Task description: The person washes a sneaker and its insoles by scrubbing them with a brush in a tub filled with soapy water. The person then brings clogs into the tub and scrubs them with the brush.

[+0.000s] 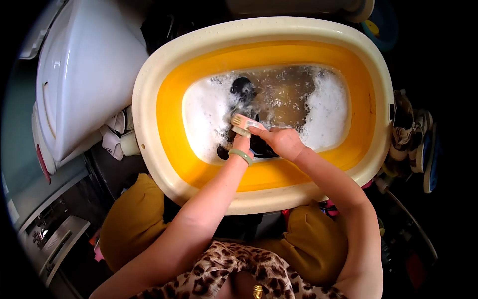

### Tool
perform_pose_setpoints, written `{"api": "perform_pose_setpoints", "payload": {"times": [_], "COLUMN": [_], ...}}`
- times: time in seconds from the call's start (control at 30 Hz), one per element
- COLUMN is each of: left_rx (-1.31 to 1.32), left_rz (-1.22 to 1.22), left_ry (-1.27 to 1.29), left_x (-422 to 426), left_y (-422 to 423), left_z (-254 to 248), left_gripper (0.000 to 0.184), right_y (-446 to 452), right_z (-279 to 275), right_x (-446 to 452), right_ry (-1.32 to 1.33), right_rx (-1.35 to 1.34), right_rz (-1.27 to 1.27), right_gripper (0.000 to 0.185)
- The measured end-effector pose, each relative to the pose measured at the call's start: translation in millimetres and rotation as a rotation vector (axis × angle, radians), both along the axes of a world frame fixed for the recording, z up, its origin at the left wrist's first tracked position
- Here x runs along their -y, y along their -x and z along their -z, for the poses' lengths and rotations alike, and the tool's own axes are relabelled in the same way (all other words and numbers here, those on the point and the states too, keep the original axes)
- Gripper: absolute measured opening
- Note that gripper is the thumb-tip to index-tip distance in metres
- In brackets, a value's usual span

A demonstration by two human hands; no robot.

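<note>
A yellow tub (174, 99) with a cream rim holds murky water and white foam (328, 109). Near its centre, my right hand (284, 142) grips a pink brush (247, 123) with pale bristles. Just below the brush is my left hand (242, 144), with a pale green bangle at the wrist; its fingers are mostly hidden by the brush and the dark items. A black item (242, 87) pokes out of the water above the hands, and more dark material lies beneath them, partly under water.
At the left stands a large white basin (94, 74), with white slippers (112, 142) beside the tub. Several shoes (413, 134) are at the tub's right side. A blue bowl (383, 25) sits at the upper right. My knees are against the near rim.
</note>
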State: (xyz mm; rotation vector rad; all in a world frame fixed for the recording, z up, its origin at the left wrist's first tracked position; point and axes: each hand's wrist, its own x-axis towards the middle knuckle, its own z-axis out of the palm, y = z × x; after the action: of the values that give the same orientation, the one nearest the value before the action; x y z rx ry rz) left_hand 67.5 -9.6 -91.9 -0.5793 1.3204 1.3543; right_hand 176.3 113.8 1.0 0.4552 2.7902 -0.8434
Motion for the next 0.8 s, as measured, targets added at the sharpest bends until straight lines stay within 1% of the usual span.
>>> {"api": "perform_pose_setpoints", "payload": {"times": [0.03,0.07,0.1,0.13,0.2,0.23,0.27,0.3,0.33,0.37,0.4,0.43,0.47,0.5,0.53,0.6,0.63,0.67,0.7,0.73,0.77,0.8], "left_rx": [-0.038,-0.077,0.014,0.092,0.089,0.089,0.122,0.153,0.216,0.272,0.33,0.335,0.189,0.048,-0.113,-0.266,-0.313,-0.361,-0.358,-0.435,-0.508,-0.507], "left_rz": [-0.031,-0.066,-0.149,-0.146,-0.31,-0.313,-0.243,-0.172,-0.01,0.036,0.086,0.096,0.1,0.117,0.098,0.062,0.055,0.052,0.051,0.221,0.396,0.406], "left_ry": [0.034,0.065,-0.03,-0.078,-0.198,-0.201,-0.213,-0.22,-0.175,-0.152,-0.132,-0.053,0.068,0.202,0.333,0.385,0.365,0.342,0.345,0.285,0.221,0.219], "left_x": [-7,-14,-15,-15,-17,-21,-22,-24,-28,-26,-24,-25,-28,-35,-40,-52,-60,-67,-71,-73,-73,-74], "left_y": [-3,-8,-11,-9,-15,-13,-11,-7,2,9,16,27,34,42,49,69,77,84,92,100,107,111], "left_z": [-14,-30,-29,-28,-24,-30,-35,-47,-62,-50,-32,-33,-34,-46,-56,-58,-64,-69,-60,-49,-39,-36], "left_gripper": [0.032,0.03,0.028,0.026,0.027,0.027,0.029,0.03,0.031,0.028,0.025,0.024,0.024,0.024,0.024,0.025,0.026,0.028,0.028,0.024,0.02,0.02], "right_y": [-5,-17,-21,-26,-34,-26,-20,-15,-10,-6,1,3,4,1,-5,-21,-23,-22,-19,-15,-6,4], "right_z": [13,21,20,19,28,6,1,-1,-1,0,-13,-12,-9,0,4,13,14,15,10,6,5,3], "right_x": [-5,-20,-34,-44,-68,-71,-67,-62,-55,-45,-37,-32,-29,-28,-29,-33,-33,-34,-35,-35,-31,-27], "right_ry": [0.115,-0.043,-0.135,-0.219,-0.209,-0.161,-0.154,-0.107,-0.06,-0.045,0.032,0.002,-0.03,-0.075,-0.074,0.037,-0.075,-0.072,-0.059,-0.047,-0.014,-0.003], "right_rx": [-0.069,0.079,0.134,0.193,0.081,0.02,0.02,-0.08,-0.18,-0.204,-0.158,-0.062,0.034,0.164,0.165,0.101,0.019,0.024,0.02,0.015,-0.045,-0.146], "right_rz": [0.072,0.03,0.053,0.074,0.298,0.385,0.383,0.411,0.439,0.384,0.345,0.27,0.193,0.147,0.145,0.183,0.19,0.184,0.186,0.192,0.224,0.256], "right_gripper": [0.052,0.05,0.046,0.042,0.037,0.035,0.035,0.036,0.037,0.039,0.041,0.042,0.043,0.043,0.043,0.043,0.046,0.046,0.043,0.04,0.036,0.037]}}
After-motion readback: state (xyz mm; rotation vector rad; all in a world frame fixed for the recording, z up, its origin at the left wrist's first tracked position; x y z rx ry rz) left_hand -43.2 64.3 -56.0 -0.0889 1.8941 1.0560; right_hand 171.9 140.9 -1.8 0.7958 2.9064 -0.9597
